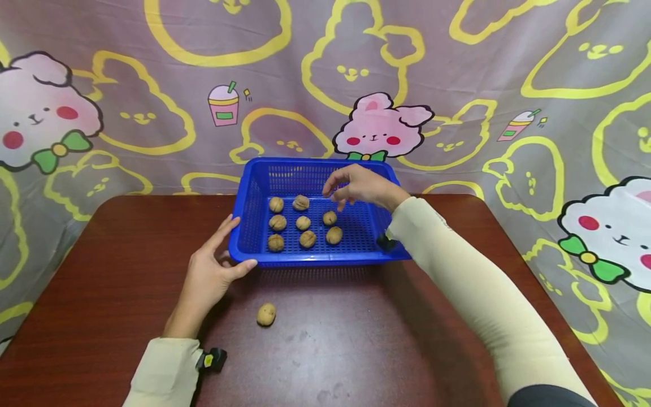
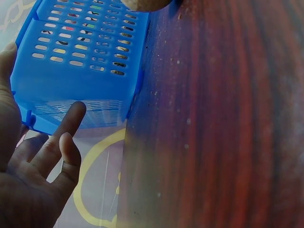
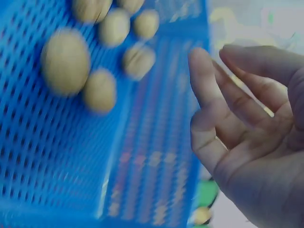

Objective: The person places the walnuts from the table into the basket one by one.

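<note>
Several brown walnuts (image 1: pixel 307 239) lie in loose rows in the left and middle part of a blue plastic basket (image 1: pixel 325 258). My left hand (image 1: pixel 208 271) grips the basket at its front left corner, thumb on the front rim and fingers along the left side. My right hand (image 1: pixel 358 186) is over the basket's right half, fingers bent loosely with nothing between them. The right wrist view shows this hand (image 3: pixel 251 128) apart from the walnuts (image 3: pixel 66 61), which are blurred. One single walnut (image 1: pixel 266 314) lies on the table in front of the basket.
The basket stands on a dark reddish wooden table (image 1: pixel 315 362) near its back edge. Behind and at the sides hangs a cloth (image 1: pixel 285 85) with cartoon animals. A small black device (image 1: pixel 213 359) is strapped at the left wrist.
</note>
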Available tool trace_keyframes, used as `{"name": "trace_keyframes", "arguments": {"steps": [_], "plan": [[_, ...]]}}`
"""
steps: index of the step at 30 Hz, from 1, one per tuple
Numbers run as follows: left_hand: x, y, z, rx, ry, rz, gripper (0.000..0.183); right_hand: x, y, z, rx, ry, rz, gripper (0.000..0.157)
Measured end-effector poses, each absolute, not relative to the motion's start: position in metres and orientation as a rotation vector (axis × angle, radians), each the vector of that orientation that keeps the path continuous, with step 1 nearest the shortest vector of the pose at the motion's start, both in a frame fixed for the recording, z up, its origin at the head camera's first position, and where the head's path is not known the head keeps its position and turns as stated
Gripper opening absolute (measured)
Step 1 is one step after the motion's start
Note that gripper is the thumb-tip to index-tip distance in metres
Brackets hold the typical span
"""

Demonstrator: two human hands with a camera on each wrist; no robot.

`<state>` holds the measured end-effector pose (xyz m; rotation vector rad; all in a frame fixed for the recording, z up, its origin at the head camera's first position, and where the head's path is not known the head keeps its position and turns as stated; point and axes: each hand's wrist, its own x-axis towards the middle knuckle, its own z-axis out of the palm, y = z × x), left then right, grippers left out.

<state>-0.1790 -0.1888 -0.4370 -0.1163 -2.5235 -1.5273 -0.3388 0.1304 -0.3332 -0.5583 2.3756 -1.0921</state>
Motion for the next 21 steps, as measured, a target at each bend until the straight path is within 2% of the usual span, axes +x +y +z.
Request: {"name": "trace_keyframes", "arguments": {"steps": [9,15,21], "plan": [[-0.180,-0.189,-0.436,-0.131,-2.515,-1.522,0.087,-0.261,0.115,-0.309,-0.723,2.306,-1.200,0.012],[-0.180,-0.189,-0.436,-0.127,-2.517,-1.522,0.086,-0.222,0.104,-0.322,-0.869,2.175,-1.216,0.015],[-0.179,-0.189,-0.436,-0.137,-2.501,-1.541,0.086,-0.192,0.092,-0.348,-0.865,2.021,-1.275,0.021]]}}
